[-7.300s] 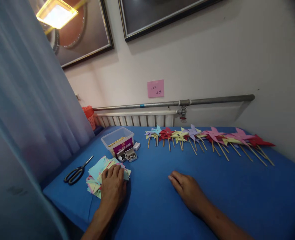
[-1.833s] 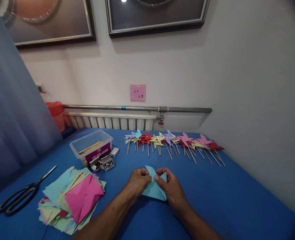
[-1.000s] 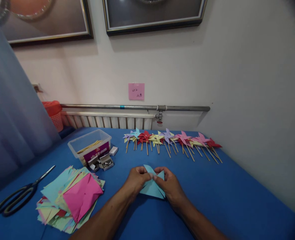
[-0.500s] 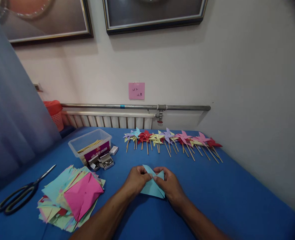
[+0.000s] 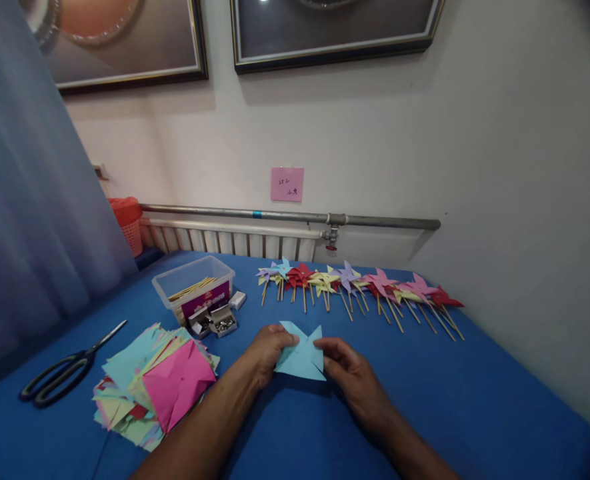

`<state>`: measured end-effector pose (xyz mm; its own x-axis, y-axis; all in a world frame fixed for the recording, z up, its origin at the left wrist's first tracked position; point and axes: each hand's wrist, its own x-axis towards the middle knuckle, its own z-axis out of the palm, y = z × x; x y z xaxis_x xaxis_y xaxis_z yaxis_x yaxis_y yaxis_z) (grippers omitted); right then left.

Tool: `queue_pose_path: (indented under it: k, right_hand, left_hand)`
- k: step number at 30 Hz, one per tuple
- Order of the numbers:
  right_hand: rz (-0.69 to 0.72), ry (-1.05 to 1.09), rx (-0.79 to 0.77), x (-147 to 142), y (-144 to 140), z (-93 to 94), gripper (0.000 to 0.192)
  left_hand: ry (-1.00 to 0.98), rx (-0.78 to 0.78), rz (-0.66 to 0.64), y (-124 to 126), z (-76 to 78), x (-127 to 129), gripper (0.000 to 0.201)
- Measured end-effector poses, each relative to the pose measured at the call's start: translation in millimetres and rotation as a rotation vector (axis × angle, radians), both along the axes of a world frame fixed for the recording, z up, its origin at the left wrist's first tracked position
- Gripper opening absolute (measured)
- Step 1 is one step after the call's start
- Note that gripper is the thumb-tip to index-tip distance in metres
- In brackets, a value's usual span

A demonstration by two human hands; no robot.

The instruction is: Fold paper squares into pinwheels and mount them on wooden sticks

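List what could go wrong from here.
The blue paper has cut slits, so a hard pull by the left hand might tear it.
The left forearm lies close by the loose paper pile and could knock sheets askew.
A bump might spill the metal bits from their open box.

Pinwheels (image 5: 347, 275) and a radiator (image 5: 232, 228) suggest a craft room.

The folded paper (image 5: 302, 361) is light blue, the table cover (image 5: 449, 413) plain deep blue, the loose top sheet (image 5: 179, 383) hot pink, the box label (image 5: 207, 300) purple; the pinwheels (image 5: 346, 275) mix lilac, light blue, red, pale yellow and pink (red at the right end).
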<state>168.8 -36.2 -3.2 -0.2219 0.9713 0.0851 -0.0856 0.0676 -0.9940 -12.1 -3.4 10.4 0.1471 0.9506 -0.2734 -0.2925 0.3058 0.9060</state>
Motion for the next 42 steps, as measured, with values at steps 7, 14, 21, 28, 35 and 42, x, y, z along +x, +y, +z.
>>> queue_pose_path:
  k: [7,14,21,28,35,42]
  right_hand:
    - [-0.086,-0.144,0.068,-5,0,-0.3,0.031]
    - [-0.125,-0.179,0.07,-8,-1,-2.5,0.031]
    - [-0.15,-0.156,0.058,-9,2,-12.1,0.031]
    - [-0.166,-0.106,0.076,-10,2,-14.2,0.032]
    - [-0.154,-0.105,0.035,-12,1,-15.1,0.027]
    - [-0.158,-0.171,0.066,-12,3,-17.8,0.023]
  left_hand:
    - [0.05,0.057,-0.018,-5,-6.3,11,0.024]
    - [0.051,0.103,-0.024,-7,-10.0,14,0.024]
    - [0.028,0.074,0.006,-8,-11.0,18,0.025]
    - [0.0,0.069,0.005,-7,-14.6,19,0.028]
    - [-0.007,0.06,0.028,-10,-11.5,20,0.03]
    - [0.045,0.059,0.026,-13,-5.4,22,0.029]
